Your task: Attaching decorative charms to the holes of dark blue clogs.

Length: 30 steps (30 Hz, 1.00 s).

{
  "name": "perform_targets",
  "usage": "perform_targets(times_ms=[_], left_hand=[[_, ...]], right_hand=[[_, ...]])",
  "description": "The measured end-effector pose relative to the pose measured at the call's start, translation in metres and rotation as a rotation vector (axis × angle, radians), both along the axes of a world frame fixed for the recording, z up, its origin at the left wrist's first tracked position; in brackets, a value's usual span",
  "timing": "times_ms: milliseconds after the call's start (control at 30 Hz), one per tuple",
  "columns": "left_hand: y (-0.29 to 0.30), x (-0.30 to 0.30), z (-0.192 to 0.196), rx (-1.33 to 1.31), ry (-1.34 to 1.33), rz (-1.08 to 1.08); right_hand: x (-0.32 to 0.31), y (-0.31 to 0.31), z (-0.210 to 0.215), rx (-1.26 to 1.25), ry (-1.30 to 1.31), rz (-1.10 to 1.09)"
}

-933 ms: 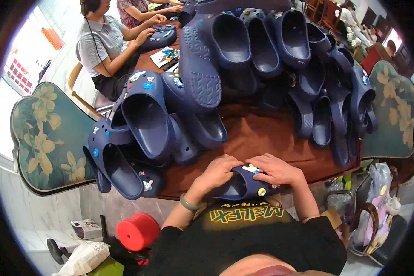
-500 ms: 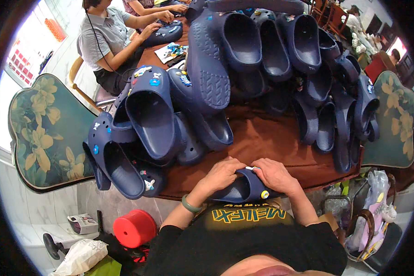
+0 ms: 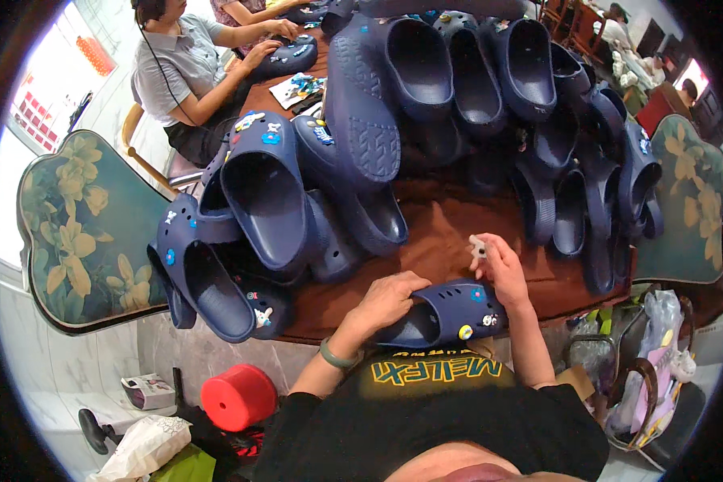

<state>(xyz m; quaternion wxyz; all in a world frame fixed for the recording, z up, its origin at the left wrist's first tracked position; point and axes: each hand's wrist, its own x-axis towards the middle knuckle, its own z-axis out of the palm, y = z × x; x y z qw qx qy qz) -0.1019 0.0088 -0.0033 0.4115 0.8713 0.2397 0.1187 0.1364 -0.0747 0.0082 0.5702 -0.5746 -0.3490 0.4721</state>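
Note:
A navy blue clog (image 3: 451,304) lies across the table's near edge, its holed toe to the right. Blue flower, yellow round and small white charms sit on that toe. My left hand (image 3: 390,305) is closed on the far rim of the clog's opening, fingers over the edge. Just beyond the toe, my right hand (image 3: 502,271) is raised and pinches a small white shoe charm (image 3: 478,247) between thumb and fingers. The charm is apart from the clog.
Navy clogs are piled at the left (image 3: 265,209) and the back right (image 3: 530,76) on a brown tablecloth (image 3: 434,221). A co-worker (image 3: 189,72) handles another clog at the far left. Flowered chair backs (image 3: 80,233) flank the table; a red stool (image 3: 239,398) stands below.
My right hand has lifted off the clog and now holds the white charm above the cloth. The clog's charmed toe has come into view; my left hand stays on its rim.

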Motion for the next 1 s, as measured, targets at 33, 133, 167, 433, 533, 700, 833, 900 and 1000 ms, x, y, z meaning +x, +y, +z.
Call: perform_targets(times_ms=[33, 133, 167, 433, 533, 700, 833, 900, 1000], left_hand=[[0.0, -0.002, 0.001, 0.0, -0.021, 0.029], [0.006, -0.007, 0.007, 0.005, -0.01, 0.099], [0.008, -0.008, 0.008, 0.013, 0.023, 0.143], [0.007, -0.01, 0.001, 0.025, 0.042, 0.219], [0.007, -0.009, 0.0, 0.021, 0.042, 0.227], [0.007, -0.01, -0.001, 0.021, 0.022, 0.246], [0.008, -0.009, 0.002, 0.013, 0.088, 0.227], [0.007, -0.01, -0.001, 0.009, 0.047, 0.236], [0.006, -0.011, -0.002, 0.015, 0.033, 0.242]], right_hand=[[0.007, 0.0, -0.003, 0.005, -0.07, -0.028], [0.018, -0.005, -0.011, -0.046, -0.197, 0.097], [0.02, -0.006, -0.012, -0.03, -0.236, 0.214], [0.005, 0.012, 0.02, 0.015, -0.68, 0.573], [-0.002, 0.01, 0.022, 0.031, -0.815, 0.528], [-0.013, 0.008, 0.01, 0.079, -0.963, 0.38], [-0.01, 0.017, 0.006, -0.07, -1.033, 0.317], [-0.01, 0.017, 0.008, -0.048, -1.048, 0.332], [-0.004, 0.015, 0.006, 0.057, -0.86, 0.422]])
